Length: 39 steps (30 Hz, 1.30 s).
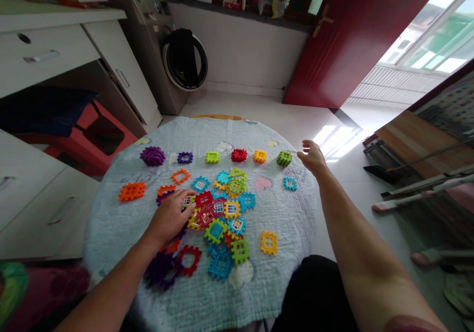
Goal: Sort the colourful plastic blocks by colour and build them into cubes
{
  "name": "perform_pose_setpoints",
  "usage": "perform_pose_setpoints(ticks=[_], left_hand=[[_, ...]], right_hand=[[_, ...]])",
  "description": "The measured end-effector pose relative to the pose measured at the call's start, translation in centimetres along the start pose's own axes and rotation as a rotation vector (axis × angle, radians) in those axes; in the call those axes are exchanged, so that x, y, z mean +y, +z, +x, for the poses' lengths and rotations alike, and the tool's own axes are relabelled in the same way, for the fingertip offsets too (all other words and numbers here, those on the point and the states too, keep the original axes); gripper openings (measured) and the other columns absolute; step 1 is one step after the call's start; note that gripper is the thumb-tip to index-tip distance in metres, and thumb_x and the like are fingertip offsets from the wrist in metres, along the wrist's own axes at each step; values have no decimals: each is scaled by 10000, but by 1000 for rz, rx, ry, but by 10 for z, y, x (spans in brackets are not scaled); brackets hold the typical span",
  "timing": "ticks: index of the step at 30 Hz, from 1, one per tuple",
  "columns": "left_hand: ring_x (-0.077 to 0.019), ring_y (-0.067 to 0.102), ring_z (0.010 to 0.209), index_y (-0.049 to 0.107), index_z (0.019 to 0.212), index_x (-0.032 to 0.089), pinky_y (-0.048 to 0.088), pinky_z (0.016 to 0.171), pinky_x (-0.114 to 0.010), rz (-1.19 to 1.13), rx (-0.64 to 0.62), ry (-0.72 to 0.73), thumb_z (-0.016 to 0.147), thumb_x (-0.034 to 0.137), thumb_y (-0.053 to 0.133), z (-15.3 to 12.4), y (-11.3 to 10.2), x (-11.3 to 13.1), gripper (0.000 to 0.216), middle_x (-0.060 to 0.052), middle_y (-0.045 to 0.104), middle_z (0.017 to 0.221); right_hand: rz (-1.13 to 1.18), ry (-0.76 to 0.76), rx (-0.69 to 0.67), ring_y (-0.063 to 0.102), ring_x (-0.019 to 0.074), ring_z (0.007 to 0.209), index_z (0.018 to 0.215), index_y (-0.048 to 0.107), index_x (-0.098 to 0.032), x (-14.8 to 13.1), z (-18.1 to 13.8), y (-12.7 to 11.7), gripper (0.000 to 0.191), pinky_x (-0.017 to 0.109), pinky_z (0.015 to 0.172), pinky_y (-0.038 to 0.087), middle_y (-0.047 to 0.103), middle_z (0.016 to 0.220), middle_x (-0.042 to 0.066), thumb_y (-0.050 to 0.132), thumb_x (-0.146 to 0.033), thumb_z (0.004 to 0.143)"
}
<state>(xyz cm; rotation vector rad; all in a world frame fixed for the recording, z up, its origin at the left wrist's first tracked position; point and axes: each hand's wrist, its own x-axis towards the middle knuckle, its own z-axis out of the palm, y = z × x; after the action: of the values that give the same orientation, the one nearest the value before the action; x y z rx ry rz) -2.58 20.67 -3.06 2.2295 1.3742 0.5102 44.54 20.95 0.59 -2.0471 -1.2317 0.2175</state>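
Note:
My left hand [172,218] is over the left side of a loose pile of notched plastic building blocks. Its thumb and fingers close on a light green window block [188,202]. A red block [203,199] and a yellow window block [232,208] lie in the same pile. At the far right edge of the table, my right hand [312,157] hovers with fingers apart and holds nothing. Just left of it stands a stack of green blocks [284,158]. A blue window block [290,183] lies nearer to me.
Along the far side sit purple blocks [152,156], a light green block [212,157], red blocks [239,155] and yellow blocks [259,156]. Orange blocks [132,192] lie at left. A pale blue cloth [281,292] covers the round table. Beyond are a washing machine [148,51] and a red door [344,41].

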Motion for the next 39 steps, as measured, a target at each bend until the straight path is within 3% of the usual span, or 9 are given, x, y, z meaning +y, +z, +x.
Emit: perform_pose_setpoints(ticks=[2,5,10,14,20,24,28,32,39], left_hand=[[-241,593,1055,622,997,179,436,983,-377,10,22,25,776,344,468,0,1,-1,316,-91,652,1104],[-252,573,1077,628,974,170,416,1007,-397,31,50,45,762,340,473,0,3,-2,313,-103,638,1111],[-254,564,1075,627,964,178,418,998,-408,53,56,71,755,337,469,-1,5,-3,307,-102,636,1105],[-259,559,1070,628,975,167,406,997,-408,89,37,90,754,334,470,-4,3,-3,319,-107,641,1085],[-255,558,1055,630,975,167,406,987,-390,125,23,86,752,344,474,-5,1,-4,324,-99,639,1069],[-248,555,1049,625,981,170,407,981,-381,134,31,82,750,328,487,-4,2,-4,313,-93,637,1068],[-251,561,1034,630,969,162,405,981,-392,123,53,79,755,323,486,-3,-1,-3,303,-96,642,1058],[-252,574,1018,638,953,160,424,965,-391,85,113,39,756,326,496,-3,-13,-5,294,-103,644,1059],[-254,573,1041,627,975,155,422,981,-398,47,175,12,740,304,524,-3,-21,-7,297,-115,646,1060]], right_hand=[[90,22,64,598,208,885,1147,544,-178,-8,-24,-8,489,350,713,508,590,1101,101,550,-272,667],[140,74,11,603,165,772,1077,575,-176,-25,-70,-11,396,304,652,494,629,1024,77,524,-253,692],[-15,-58,-441,577,131,680,1042,599,-185,-59,-159,-3,318,260,646,456,663,879,45,563,-209,727],[-121,-114,-645,580,132,720,901,627,-187,-72,-208,-3,253,235,674,420,677,822,26,483,-81,722],[-350,-14,-701,541,131,698,772,614,-184,-47,-213,-7,231,228,638,366,645,745,12,475,-27,674],[-433,-73,-817,550,148,748,861,613,-184,-43,-215,-1,201,236,654,375,632,840,30,585,-109,677],[-459,-144,-863,578,195,868,1022,560,-163,-53,-229,12,454,255,709,412,578,1028,95,734,-277,618],[-551,-181,-854,586,247,903,1017,529,-152,-59,-236,23,490,297,730,422,551,1036,133,733,-358,621],[-481,-166,-731,581,204,850,1033,517,-155,-65,-219,32,440,276,724,414,556,1030,115,679,-312,655]])
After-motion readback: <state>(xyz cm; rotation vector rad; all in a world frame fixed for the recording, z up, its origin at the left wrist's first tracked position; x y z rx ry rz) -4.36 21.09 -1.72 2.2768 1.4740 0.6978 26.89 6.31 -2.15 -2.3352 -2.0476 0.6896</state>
